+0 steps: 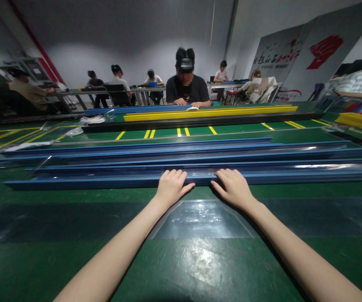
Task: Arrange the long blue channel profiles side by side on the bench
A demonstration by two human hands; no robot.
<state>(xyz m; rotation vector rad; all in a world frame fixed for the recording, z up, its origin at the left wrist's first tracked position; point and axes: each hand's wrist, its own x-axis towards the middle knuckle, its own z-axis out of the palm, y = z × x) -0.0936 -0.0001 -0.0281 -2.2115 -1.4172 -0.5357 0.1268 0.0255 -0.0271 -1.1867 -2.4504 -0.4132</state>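
A long blue channel strip (83, 183) with a raised front edge and clear film inside lies across the green table. My left hand (172, 184) is closed over its front edge, fingers on top and thumb against the near side. Close by on the right, my right hand (234, 186) grips the same edge in the same way, with the two thumbs pointing toward each other. Nearer to me, a flat sheet of clear plastic film (203, 220) lies under and between my forearms. More blue channel strips (130, 147) lie just behind.
Farther back on the table (200, 268) are a yellow strip (212, 113) and a black strip (200, 122). Crumpled clear plastic (93, 120) lies at their left end. A person in a dark shirt (187, 90) sits opposite. Yellow trays (359, 121) stand at the right.
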